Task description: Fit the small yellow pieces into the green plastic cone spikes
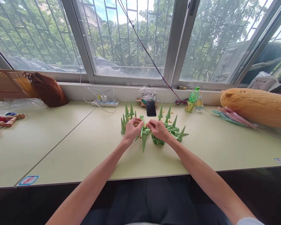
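Several green plastic spikes (168,113) with small yellow valves stand or lie on the table in front of me. My left hand (133,128) is pinched around a green spike (141,129) near the middle of the group. Close beside it, on the right, my right hand (158,128) has its fingers pressed together at a small yellow piece (145,126) by that spike. Below the hands, another green spike (144,142) points toward me. More green parts (162,142) with round open ends lie under and right of my right hand.
A black phone (151,109) lies behind the spikes, near a power strip (110,103). Bottles (192,100) and a tan plush (255,106) are at the right. A brown bag (48,90) and wooden toys (9,122) are at the left.
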`<action>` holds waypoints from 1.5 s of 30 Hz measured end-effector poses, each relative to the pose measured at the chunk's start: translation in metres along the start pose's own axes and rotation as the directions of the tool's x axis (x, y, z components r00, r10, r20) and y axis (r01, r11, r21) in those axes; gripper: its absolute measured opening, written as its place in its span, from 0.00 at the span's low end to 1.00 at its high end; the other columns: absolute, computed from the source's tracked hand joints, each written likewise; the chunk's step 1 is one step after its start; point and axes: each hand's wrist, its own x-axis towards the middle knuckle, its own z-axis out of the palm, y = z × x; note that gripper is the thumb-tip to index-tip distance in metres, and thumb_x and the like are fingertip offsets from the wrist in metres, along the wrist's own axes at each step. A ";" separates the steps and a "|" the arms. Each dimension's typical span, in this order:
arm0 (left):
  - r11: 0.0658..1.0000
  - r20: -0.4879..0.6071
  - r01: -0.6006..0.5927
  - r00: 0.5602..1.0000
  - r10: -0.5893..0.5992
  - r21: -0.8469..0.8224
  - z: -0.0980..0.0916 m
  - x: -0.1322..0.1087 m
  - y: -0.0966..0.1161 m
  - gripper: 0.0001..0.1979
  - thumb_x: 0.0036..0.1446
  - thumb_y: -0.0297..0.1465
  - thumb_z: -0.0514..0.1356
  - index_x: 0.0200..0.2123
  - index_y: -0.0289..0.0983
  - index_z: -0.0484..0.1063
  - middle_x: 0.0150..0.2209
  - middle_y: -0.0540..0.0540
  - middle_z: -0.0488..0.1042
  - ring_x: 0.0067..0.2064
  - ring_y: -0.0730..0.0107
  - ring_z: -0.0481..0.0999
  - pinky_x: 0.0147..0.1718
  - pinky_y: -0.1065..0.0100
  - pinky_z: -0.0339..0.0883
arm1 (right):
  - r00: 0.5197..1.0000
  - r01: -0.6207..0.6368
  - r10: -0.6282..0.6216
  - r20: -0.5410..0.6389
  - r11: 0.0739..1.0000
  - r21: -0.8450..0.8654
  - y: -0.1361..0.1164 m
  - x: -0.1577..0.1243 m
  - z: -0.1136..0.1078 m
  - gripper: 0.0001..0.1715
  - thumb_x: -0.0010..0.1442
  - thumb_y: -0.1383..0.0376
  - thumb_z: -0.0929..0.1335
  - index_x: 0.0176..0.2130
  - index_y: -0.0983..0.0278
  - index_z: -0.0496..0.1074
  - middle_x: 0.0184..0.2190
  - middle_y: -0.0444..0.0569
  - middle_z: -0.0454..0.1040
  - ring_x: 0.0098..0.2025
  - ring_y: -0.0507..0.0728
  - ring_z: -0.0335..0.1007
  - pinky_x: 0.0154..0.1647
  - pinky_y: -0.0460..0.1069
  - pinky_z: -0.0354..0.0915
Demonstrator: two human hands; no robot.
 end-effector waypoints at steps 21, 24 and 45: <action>0.905 0.188 0.243 0.964 -0.186 -0.350 0.000 0.002 0.003 0.16 0.44 0.34 0.68 0.36 0.34 0.72 0.28 0.47 0.72 0.23 0.75 0.70 0.21 0.72 0.61 | 0.999 0.035 -0.034 -0.025 0.999 0.016 -0.003 -0.001 -0.002 0.23 0.65 0.52 0.61 0.27 0.64 0.65 0.20 0.41 0.61 0.23 0.49 0.51 0.26 0.45 0.51; 0.878 0.233 0.322 0.940 -0.251 -0.354 -0.002 0.001 0.006 0.16 0.44 0.33 0.67 0.38 0.34 0.72 0.24 0.49 0.70 0.21 0.76 0.67 0.21 0.72 0.60 | 0.998 0.056 -0.056 -0.007 0.998 0.025 -0.003 -0.002 -0.002 0.21 0.65 0.52 0.61 0.30 0.64 0.68 0.22 0.43 0.65 0.24 0.49 0.54 0.27 0.46 0.53; 0.864 0.354 0.363 0.905 -0.238 -0.348 -0.003 0.000 0.007 0.17 0.47 0.36 0.67 0.39 0.32 0.76 0.24 0.49 0.69 0.22 0.78 0.65 0.21 0.72 0.58 | 0.994 0.106 -0.106 -0.040 0.994 -0.016 -0.005 -0.004 -0.001 0.14 0.62 0.58 0.63 0.27 0.62 0.64 0.21 0.43 0.65 0.24 0.50 0.58 0.27 0.46 0.57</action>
